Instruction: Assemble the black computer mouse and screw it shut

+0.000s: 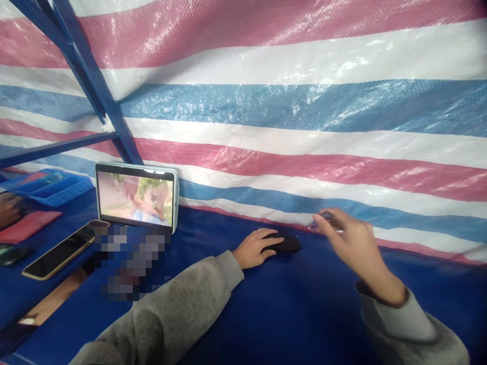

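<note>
A black, rounded computer mouse (289, 243) lies on the blue tabletop near the striped sheet. My left hand (254, 249) has its fingers curled over the mouse's left end, holding it against the table. Above and to the right, my right hand (352, 246) is raised, its fingers closed around what looks like a screwdriver (326, 220). Its dark purplish handle is partly covered by my fingers. A thin, blurred tip points left and down, apart from the mouse.
A tablet (135, 197) playing a cartoon leans against the striped sheet (266, 106). Left of it are a phone (66, 248), a blue tray (57, 187), a red flat item (30, 226) and another person's hand (9, 209). A blue metal frame (89, 76) rises behind.
</note>
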A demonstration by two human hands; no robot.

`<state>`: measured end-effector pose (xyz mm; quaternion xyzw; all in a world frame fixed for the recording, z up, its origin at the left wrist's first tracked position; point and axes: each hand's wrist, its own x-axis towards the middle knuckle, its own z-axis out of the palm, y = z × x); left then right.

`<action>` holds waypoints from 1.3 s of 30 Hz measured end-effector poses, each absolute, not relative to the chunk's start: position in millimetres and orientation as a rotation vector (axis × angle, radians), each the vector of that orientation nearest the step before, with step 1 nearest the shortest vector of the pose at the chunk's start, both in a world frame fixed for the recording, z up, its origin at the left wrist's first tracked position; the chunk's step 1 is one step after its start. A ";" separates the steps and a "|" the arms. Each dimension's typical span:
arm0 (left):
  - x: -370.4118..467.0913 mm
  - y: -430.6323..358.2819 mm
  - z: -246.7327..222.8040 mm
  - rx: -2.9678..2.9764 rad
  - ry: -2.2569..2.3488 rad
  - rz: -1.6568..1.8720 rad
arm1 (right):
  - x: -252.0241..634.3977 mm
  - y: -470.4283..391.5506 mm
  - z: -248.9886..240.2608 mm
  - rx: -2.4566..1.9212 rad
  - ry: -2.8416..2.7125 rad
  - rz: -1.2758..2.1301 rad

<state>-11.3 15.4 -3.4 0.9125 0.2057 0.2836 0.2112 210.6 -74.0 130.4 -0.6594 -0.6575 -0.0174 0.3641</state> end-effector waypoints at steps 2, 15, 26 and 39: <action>-11.4 15.6 -3.4 2.542 0.571 0.779 | 210.5 -72.9 129.0 -1.689 -1.716 -0.009; -11.2 15.4 -1.5 2.581 0.564 0.789 | 215.0 -62.5 111.5 -1.752 -1.824 0.008; -12.2 13.5 -0.4 2.657 0.511 0.729 | 215.6 -61.5 105.7 -1.761 -1.890 -0.216; -11.4 13.9 -5.5 2.759 0.457 0.758 | 212.9 -65.2 109.2 -1.911 -1.978 -0.284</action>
